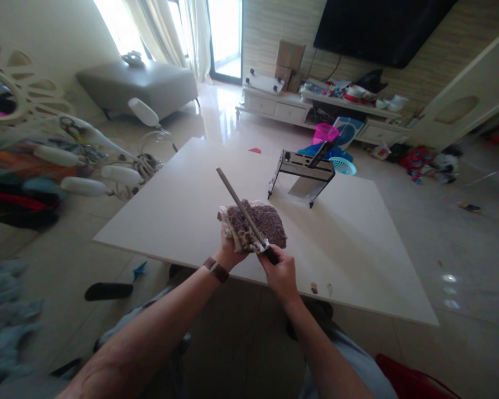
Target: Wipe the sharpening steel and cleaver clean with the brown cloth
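Rod (241, 205) across brown cloth (272, 221), knife (321, 153) in rack (291, 157)

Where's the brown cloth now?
The cloth is central in the head view, in the left hand over the table, with the metal rod across it.

A broad brown band (217, 270) with a small metallic fitting (213, 266) circles the left wrist; pale blue-grey trousers (355, 357); bare forearms (162, 326).

The left hand (232, 256) has most fingers hidden beneath the folded cloth (271, 223) — the top edge crops the television (378, 27).
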Demonstrator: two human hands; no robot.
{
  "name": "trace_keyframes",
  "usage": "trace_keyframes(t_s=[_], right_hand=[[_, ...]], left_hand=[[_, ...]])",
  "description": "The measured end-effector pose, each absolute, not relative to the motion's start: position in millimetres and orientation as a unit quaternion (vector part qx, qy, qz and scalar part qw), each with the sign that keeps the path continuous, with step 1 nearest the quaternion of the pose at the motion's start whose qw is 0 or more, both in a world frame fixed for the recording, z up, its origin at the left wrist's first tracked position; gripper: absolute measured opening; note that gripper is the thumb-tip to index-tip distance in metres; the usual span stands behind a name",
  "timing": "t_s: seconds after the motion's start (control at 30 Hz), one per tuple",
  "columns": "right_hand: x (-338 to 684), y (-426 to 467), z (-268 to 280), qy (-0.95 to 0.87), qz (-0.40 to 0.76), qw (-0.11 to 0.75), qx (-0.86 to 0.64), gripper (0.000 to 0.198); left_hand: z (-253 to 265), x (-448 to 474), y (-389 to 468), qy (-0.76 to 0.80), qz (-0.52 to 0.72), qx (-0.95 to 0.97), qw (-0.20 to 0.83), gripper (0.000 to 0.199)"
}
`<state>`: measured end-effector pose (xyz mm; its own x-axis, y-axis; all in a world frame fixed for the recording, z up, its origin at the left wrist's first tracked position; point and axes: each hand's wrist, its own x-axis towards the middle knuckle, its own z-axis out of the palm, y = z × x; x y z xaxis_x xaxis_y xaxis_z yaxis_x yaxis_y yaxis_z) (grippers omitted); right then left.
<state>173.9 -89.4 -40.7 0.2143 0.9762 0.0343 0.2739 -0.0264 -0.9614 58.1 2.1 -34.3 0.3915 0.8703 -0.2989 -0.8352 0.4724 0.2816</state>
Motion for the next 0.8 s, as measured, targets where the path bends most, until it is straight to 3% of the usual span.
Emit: trace_keyframes(t_s=[0.1,0.43,0.57,0.8], right_hand=[[177.0,-90.9,-34.9,-0.479,0.340,0.501,-0.636,0.029],[198.1,-75.5,-30.6,-0.364,0.200,0.608,-0.676,0.050],[197.6,-74.2,-29.1,-0.382,0.196,0.593,-0.681,0.045],[172.9,-88.2,-35.2,-0.530,0.310,0.495,-0.615,0.021]], left_hand=[[-37.2,56.1,1.3,0.187,0.510,0.056,0.838,0.078],[-63.3,69.5,-18.2,0.187,0.471,0.058,0.860,0.063],[-73.5,82.6,-28.8,0.214,0.434,0.011,0.875,0.057],[-78.4,76.3,-23.5,0.242,0.433,0.013,0.868,0.040]])
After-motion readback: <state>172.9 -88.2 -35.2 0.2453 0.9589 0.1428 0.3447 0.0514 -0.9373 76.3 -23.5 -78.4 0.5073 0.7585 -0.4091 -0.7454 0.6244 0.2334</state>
